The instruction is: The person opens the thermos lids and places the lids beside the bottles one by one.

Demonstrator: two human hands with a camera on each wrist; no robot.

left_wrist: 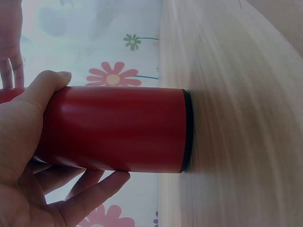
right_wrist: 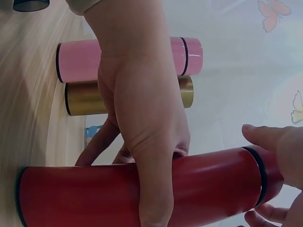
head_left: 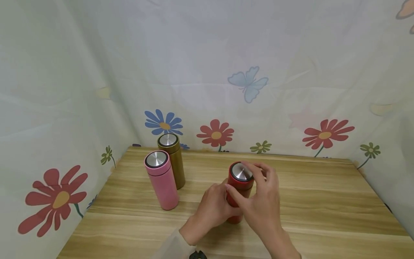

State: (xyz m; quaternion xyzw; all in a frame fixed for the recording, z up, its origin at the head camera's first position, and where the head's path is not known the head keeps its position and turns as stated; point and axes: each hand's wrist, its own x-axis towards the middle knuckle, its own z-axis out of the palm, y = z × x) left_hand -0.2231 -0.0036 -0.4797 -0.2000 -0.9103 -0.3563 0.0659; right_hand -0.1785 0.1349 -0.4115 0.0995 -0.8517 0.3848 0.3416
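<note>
A red thermos flask [left_wrist: 123, 127] stands on the wooden table in front of me. Around the middle of its body my left hand [head_left: 210, 205] wraps its thumb and fingers. The black-edged base sits right at the tabletop in the left wrist view. Higher up, my right hand [head_left: 266, 201] holds the red lid [right_wrist: 273, 175] between thumb and curled fingers, over its shiny metal top [head_left: 240, 172]. The right wrist view shows the left thumb lying across the flask, with a dark ring below the lid.
Left of my hands stand a pink thermos flask [head_left: 165, 190] and, just behind it, a gold one [head_left: 178, 169], both upright with metal-topped lids. A small black object [head_left: 198, 255] shows at the near edge. Flower-printed cloth [head_left: 194, 90] borders the table [head_left: 310, 201] at the back and sides.
</note>
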